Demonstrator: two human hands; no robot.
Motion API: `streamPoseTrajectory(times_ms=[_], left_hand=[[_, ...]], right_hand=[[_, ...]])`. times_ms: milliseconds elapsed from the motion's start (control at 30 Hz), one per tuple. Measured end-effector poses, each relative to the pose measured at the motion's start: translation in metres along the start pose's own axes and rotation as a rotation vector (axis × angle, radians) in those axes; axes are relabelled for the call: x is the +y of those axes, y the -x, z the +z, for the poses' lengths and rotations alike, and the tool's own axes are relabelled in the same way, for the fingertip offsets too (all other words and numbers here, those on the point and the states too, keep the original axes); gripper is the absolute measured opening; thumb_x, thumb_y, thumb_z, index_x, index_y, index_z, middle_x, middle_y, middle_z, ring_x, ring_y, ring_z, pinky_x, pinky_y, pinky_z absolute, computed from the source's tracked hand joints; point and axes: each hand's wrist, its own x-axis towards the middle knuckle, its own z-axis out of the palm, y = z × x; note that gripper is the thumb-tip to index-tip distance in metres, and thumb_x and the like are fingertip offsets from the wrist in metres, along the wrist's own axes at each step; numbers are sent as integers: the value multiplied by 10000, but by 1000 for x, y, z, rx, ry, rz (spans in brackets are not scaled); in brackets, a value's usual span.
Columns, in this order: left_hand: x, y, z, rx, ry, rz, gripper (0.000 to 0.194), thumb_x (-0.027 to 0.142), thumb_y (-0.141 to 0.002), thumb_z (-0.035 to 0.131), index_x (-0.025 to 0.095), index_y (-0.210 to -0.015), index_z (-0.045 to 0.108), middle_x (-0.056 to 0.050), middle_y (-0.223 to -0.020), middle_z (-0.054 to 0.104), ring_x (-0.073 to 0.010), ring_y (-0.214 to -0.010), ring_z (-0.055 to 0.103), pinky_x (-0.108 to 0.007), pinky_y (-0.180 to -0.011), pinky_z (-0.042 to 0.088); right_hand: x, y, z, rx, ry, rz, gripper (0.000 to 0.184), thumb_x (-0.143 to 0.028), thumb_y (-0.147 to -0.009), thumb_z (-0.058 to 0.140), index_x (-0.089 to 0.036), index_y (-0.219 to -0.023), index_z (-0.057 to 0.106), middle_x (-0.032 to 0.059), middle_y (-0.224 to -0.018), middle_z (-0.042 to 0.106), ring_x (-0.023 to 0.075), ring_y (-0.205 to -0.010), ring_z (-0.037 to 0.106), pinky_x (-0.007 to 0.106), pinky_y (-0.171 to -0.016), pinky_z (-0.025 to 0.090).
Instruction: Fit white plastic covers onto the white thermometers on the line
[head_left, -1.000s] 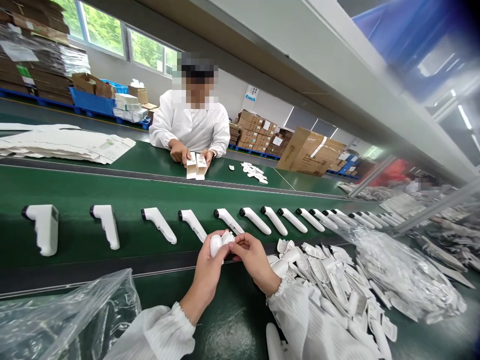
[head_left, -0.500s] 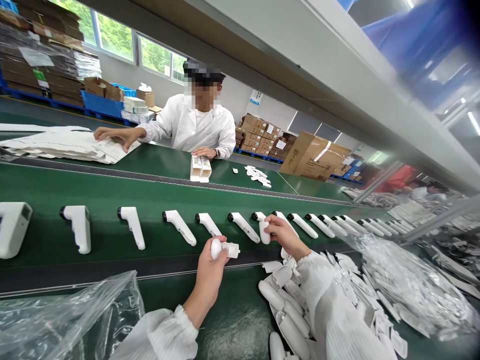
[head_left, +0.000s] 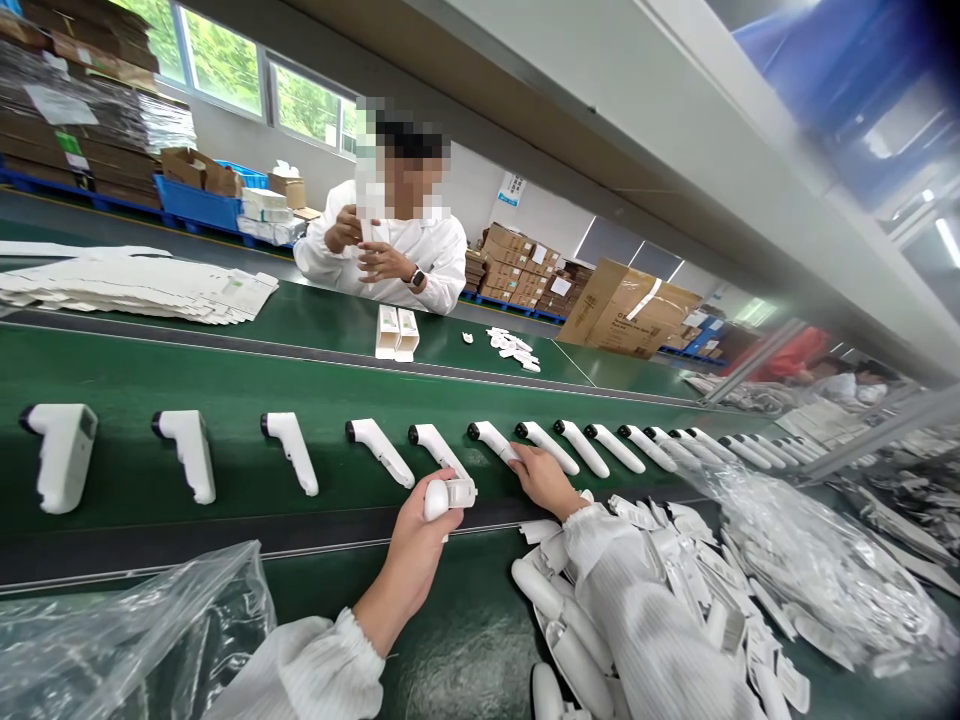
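Both hands are out over the dark edge strip [head_left: 322,528] of the green belt [head_left: 225,375], and they're apart, with a gap between them. Left hand [head_left: 414,535] is curled shut, thumb across, pinching small white pieces [head_left: 452,493], one rounded, one hollow. Right hand [head_left: 546,482] has its fingertips at the lower end of a white pistol-shaped device [head_left: 491,440]; whether they're pinching or just pressing, I can't tell. That device lies on the belt, black tip up and to the left, part of a row [head_left: 367,445]: wide green spaces at the left end, tightening towards the right. Below, the bench [head_left: 457,630] shows green between my sleeves. Loose white covers [head_left: 697,570] crowd right up to my right sleeve [head_left: 637,600], clear plastic [head_left: 817,560] beyond them, and a clear bag [head_left: 150,640] spreads near my left. Across the belt, a co-worker [head_left: 390,260] has both hands raised behind two open cartons [head_left: 397,335] standing side by side.
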Motion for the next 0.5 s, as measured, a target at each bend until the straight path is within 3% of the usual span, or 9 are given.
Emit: streamPoseTrajectory(times_ms=[133,233,300,367,433,500], left_hand=[[6,4,5,-48,78,-78,402,300,-709,835,186,-1069,696,-79,-1156,697,-250,-1145,609,-346,-1005,480],[8,7,5,-69,99,-119,335,285,-743,820,171,-1034,700,-83,-1102,710,-212,-1069,647,-302,-960,518],[6,8,3,-83,125,-162,302,270,-758,804,180,-1021,687,-55,-977,716,-150,-894,673,-234,-820,551],[4,7,2,-120,136,-210,249,264,-755,792,171,-954,676,-32,-828,690,-102,-677,632,-176,-601,516],[2,7,2,-170,131,-247,199,270,-751,773,154,-862,655,-23,-724,649,-72,-529,550,-158,-460,421],[2,8,3,-208,133,-273,195,298,-764,746,154,-820,629,-13,-685,619,-47,-459,475,-150,-402,337]], right_hand=[[1,-3,-2,42,13,33,378,-282,-985,429,-164,-1280,633,143,-1091,716,292,-1060,648,420,-958,486],[-12,4,-15,101,-26,48,352,-334,-980,492,-190,-1259,652,148,-1152,697,307,-1157,602,461,-1029,448],[-30,14,-25,106,-193,-21,395,-377,-979,517,-210,-1326,605,140,-1319,623,298,-1269,533,479,-1091,405],[-53,28,-32,14,-471,-159,433,-415,-970,549,-250,-1370,565,102,-1437,541,269,-1339,479,469,-1135,371],[-77,40,-36,-91,-751,-257,412,-435,-935,613,-283,-1318,603,68,-1439,542,250,-1352,470,450,-1147,363],[-95,48,-35,-136,-982,-228,377,-444,-862,707,-279,-1197,657,60,-1375,588,252,-1276,540,429,-1086,433]])
